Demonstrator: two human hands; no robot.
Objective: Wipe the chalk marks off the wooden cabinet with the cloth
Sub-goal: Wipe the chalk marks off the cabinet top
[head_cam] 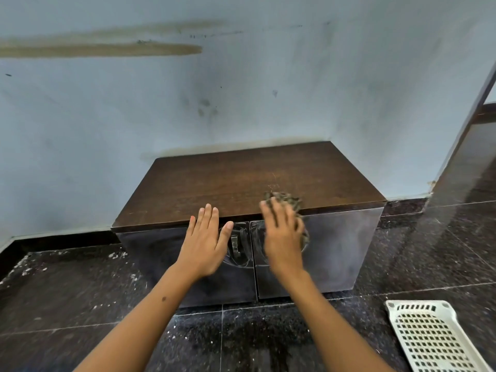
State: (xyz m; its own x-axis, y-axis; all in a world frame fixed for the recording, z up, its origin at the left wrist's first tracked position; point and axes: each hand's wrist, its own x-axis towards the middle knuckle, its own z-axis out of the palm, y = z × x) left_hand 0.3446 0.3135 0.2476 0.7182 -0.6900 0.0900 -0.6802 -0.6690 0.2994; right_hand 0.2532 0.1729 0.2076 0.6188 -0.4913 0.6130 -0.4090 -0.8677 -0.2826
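Observation:
A low wooden cabinet with a dark brown top and two glossy dark doors stands against the pale blue wall. Faint chalk marks show on the top just beyond my right hand, and white curved chalk lines run across the doors around the metal handle. My right hand presses a dark patterned cloth against the front edge of the top and the right door; it is blurred by motion. My left hand lies flat, fingers spread, on the front edge and the left door, with nothing in it.
A white perforated plastic tray lies on the dark speckled floor at the lower right. A dark glossy panel stands to the right of the cabinet. White specks litter the floor at the left near the wall.

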